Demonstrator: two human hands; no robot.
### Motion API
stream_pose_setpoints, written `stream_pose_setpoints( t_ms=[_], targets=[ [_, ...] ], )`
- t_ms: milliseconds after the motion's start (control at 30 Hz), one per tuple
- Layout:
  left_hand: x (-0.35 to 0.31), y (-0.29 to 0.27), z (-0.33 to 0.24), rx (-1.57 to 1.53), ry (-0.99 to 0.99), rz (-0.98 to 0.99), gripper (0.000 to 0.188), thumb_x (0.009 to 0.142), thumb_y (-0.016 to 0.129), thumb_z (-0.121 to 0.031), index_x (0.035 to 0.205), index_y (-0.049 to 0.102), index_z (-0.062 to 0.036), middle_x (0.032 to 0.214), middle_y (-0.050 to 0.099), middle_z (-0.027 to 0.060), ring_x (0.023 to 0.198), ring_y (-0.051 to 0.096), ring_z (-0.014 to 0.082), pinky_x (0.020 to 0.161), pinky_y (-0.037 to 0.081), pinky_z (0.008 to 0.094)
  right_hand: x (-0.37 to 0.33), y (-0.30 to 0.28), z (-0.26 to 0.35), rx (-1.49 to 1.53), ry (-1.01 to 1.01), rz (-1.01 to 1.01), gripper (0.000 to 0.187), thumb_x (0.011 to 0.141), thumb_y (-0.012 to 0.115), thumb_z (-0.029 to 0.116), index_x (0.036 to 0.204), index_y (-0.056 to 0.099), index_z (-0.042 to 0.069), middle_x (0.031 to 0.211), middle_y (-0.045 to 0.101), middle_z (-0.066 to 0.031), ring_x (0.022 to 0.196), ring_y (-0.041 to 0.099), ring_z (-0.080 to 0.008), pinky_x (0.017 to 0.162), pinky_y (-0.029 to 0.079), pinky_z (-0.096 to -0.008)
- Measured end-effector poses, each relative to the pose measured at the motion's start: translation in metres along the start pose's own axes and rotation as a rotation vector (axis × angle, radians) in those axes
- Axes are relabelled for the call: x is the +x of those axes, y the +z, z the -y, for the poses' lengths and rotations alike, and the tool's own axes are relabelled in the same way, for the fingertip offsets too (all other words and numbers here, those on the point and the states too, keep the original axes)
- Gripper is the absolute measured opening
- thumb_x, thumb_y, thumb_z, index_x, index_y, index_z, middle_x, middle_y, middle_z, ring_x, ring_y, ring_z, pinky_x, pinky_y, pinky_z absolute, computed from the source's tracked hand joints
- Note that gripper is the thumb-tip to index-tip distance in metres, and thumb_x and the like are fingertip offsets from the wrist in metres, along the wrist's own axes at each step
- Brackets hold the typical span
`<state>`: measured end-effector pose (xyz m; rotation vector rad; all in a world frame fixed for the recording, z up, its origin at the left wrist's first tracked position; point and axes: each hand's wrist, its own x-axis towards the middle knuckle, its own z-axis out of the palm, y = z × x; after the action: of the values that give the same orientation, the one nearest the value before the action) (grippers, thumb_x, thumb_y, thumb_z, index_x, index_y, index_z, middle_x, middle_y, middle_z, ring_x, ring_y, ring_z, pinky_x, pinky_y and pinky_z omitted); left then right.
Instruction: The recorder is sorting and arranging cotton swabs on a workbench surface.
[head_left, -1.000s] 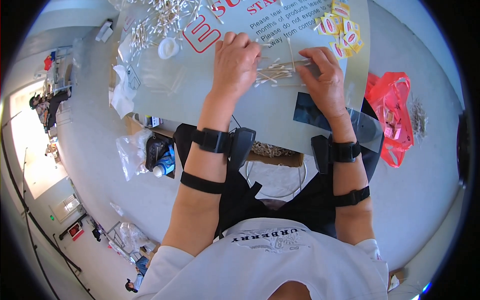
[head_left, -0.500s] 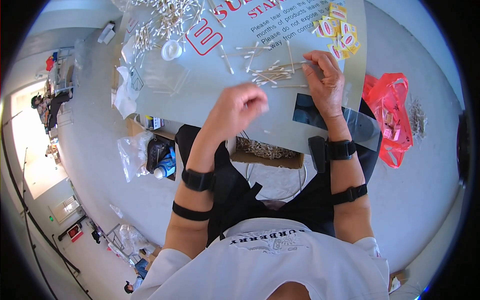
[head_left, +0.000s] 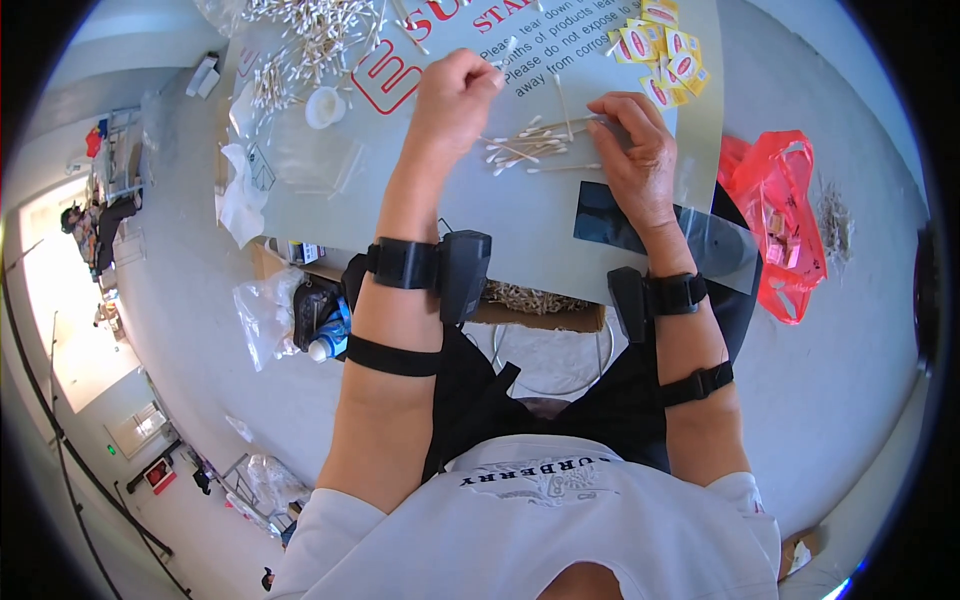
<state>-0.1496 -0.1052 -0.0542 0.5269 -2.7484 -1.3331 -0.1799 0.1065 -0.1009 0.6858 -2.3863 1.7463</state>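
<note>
My left hand [head_left: 455,100] is above the table with its fingers curled in a pinch. A blurred white swab tip [head_left: 511,46] shows by its fingertips, the rest of that cotton swab being mostly hidden. My right hand [head_left: 637,150] rests at the right end of a small bunch of cotton swabs [head_left: 520,148], thumb and forefinger closed on the stick ends. The bunch lies loosely crossed, white tips pointing left. Another cotton swab [head_left: 562,108] lies across its upper side.
A heap of cotton swabs [head_left: 310,45] covers the far left, by a round white tub [head_left: 325,107]. Yellow-and-white packets [head_left: 672,60] lie far right. Dark film [head_left: 607,218] is near my right wrist. A red bag [head_left: 775,200] hangs right; a swab-filled cardboard box [head_left: 545,318] sits below the table edge.
My left hand has moved up and away over the table, from left of the bunch to beyond it. The right hand stays at the bunch. Loose swabs beyond the bunch are fewer in view.
</note>
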Motion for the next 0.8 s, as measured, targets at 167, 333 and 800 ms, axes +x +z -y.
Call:
stream_pose_setpoints(
  t_ms=[167,333,800],
  targets=[
    [-0.012,-0.012,0.008,-0.713,-0.040,-0.077,0.009,0.089,0.065,-0.006,0.088,0.064,0.0024,0.082,0.063,0.0019,0.073,0.055,0.0093,0.065,0.045,0.0255,0.001,0.002,0.003,-0.003,0.008,0.001,0.012,0.080,0.066,0.002,0.092,0.065,0.002,0.093,0.064,-0.0085,0.086,0.063,-0.0248,0.077,0.052,-0.0312],
    [-0.018,0.002,0.017,-0.796,0.031,-0.262,0.009,0.086,0.064,0.000,0.094,0.066,0.0045,0.084,0.066,0.0048,0.074,0.057,0.0092,0.067,0.046,0.0229,0.001,0.002,0.001,0.012,0.003,0.004,0.013,0.079,0.066,0.002,0.092,0.065,0.002,0.092,0.063,-0.0088,0.084,0.063,-0.0254,0.076,0.051,-0.0318],
    [-0.016,-0.009,0.021,-0.713,0.169,-0.356,0.012,0.090,0.064,-0.003,0.099,0.067,0.0026,0.097,0.071,0.0133,0.076,0.060,0.0110,0.076,0.048,0.0254,0.003,0.004,0.003,-0.009,-0.023,0.026,0.011,0.079,0.065,0.001,0.090,0.065,0.003,0.088,0.062,-0.0086,0.081,0.062,-0.0257,0.073,0.051,-0.0323]
  ],
)
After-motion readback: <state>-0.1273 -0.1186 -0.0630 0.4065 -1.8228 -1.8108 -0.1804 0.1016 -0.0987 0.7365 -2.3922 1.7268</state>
